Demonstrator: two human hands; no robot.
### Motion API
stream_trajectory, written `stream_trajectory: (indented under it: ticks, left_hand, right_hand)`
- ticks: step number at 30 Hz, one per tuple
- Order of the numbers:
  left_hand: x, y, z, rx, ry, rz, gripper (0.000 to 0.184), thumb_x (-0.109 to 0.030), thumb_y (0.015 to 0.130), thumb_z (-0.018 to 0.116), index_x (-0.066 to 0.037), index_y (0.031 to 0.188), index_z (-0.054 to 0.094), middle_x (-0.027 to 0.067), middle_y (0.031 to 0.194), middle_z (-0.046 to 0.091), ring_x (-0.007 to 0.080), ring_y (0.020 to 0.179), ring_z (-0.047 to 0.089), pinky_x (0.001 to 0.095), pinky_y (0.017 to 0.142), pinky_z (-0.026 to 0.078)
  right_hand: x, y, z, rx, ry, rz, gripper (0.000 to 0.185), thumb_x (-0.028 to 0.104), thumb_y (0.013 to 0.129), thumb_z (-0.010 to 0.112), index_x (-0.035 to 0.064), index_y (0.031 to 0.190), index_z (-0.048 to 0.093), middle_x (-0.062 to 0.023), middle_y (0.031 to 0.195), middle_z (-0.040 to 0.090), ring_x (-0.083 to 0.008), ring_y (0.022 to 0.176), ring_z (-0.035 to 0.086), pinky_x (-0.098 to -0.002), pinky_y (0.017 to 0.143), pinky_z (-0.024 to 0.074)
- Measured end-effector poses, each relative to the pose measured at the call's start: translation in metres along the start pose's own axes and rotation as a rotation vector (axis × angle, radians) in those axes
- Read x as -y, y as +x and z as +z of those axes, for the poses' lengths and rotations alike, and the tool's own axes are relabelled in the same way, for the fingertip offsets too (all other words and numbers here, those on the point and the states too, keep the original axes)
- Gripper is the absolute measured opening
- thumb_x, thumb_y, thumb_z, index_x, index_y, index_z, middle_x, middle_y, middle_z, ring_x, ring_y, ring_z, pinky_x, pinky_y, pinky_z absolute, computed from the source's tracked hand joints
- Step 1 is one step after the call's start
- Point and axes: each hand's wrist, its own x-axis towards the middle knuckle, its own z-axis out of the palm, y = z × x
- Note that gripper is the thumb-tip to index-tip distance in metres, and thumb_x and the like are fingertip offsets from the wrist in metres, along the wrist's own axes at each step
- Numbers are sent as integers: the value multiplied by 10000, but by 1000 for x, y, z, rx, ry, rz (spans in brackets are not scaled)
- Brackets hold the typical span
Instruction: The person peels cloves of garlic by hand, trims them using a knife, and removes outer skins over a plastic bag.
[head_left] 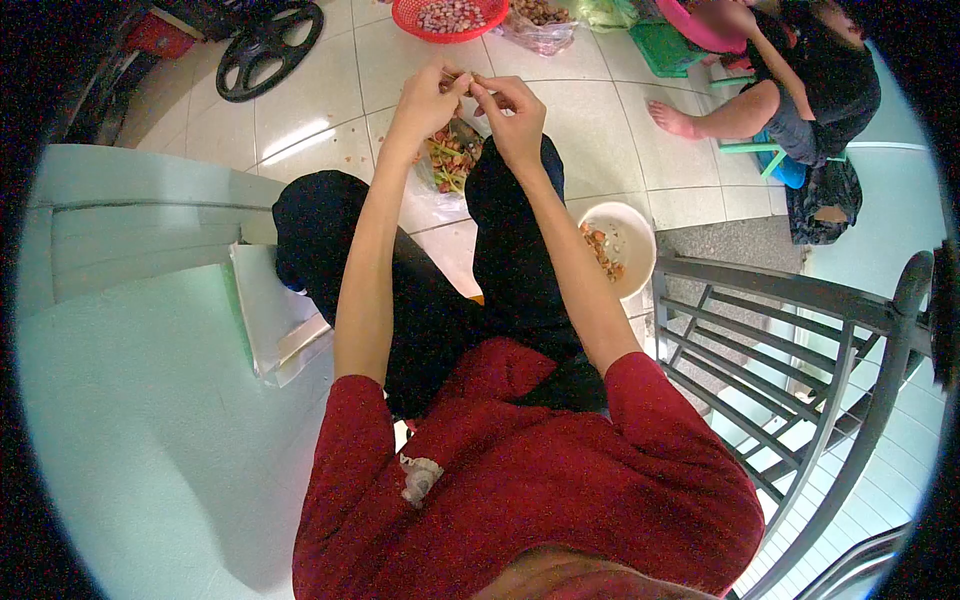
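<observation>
Both of my hands meet at the top centre, above the floor and past my knees. My left hand (430, 100) has its fingers pinched on a small brownish piece too small to name. Close beside it, my right hand (510, 108) pinches at the same spot, thumb and forefinger together. Below them a clear plastic bag (452, 160) holds reddish-brown and green scraps. To the right of my knee stands a white bucket (640, 250) with orange-brown pieces inside. Beyond my hands is a red basket (405, 22) of small pinkish-purple pieces.
Another bag of brown pieces (540, 32) lies beside the basket. A seated person (820, 90) is at the upper right, near a green crate (660, 50). A grey metal rack (780, 350) stands at my right, a black wheel-shaped object (270, 50) at upper left.
</observation>
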Motion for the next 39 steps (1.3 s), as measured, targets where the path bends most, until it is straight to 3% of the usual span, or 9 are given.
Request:
stream_trajectory:
  ticks: [1, 8, 10, 25, 35, 39]
  left_hand:
    - [-3, -2, 0, -11, 3, 7, 202, -206, 985, 617, -4, 981, 627, 71, 791, 679, 123, 627, 602, 290, 578, 487]
    - [8, 4, -1, -17, 76, 95, 232, -234, 972, 643, -4, 949, 625, 56, 742, 656, 116, 604, 573, 289, 559, 471]
    - [-6, -1, -4, 28, 39, -72, 264, -261, 965, 654, 0, 944, 623, 52, 720, 641, 116, 596, 565, 296, 545, 467]
    - [-16, -4, -2, -31, -28, -150, 326, -312, 980, 634, 12, 1002, 610, 75, 812, 664, 122, 586, 582, 294, 531, 477]
    - [-16, -3, -3, -34, 18, -134, 332, -308, 954, 673, 17, 960, 609, 96, 810, 689, 134, 556, 607, 304, 500, 491]
    - [-22, -4, -4, -102, 6, -114, 261, -209, 922, 692, 34, 918, 600, 133, 790, 699, 180, 527, 656, 324, 487, 509]
  right_hand:
    - [-1, 0, 0, 0, 0, 0, 159, 150, 852, 772, 48, 975, 771, -100, 929, 722, -170, 762, 669, -272, 658, 518]
    - [0, 1, -4, 50, 43, -2, 163, 144, 868, 754, 50, 1000, 770, -97, 919, 715, -170, 778, 665, -271, 672, 514]
    - [-1, 1, -4, 57, 62, -3, 162, 140, 872, 747, 50, 1004, 769, -97, 920, 714, -172, 780, 665, -273, 673, 513]
    - [9, -1, 1, 6, 4, 1, 173, 145, 886, 721, 41, 1020, 753, -111, 937, 718, -190, 720, 671, -289, 638, 513]
    - [-2, -3, 1, 11, -64, 8, 183, 169, 881, 729, 30, 997, 756, -124, 880, 736, -193, 678, 670, -308, 635, 510]
    - [0, -3, 1, 26, -28, 3, 172, 167, 889, 722, 30, 987, 758, -131, 887, 743, -204, 692, 676, -311, 644, 514]
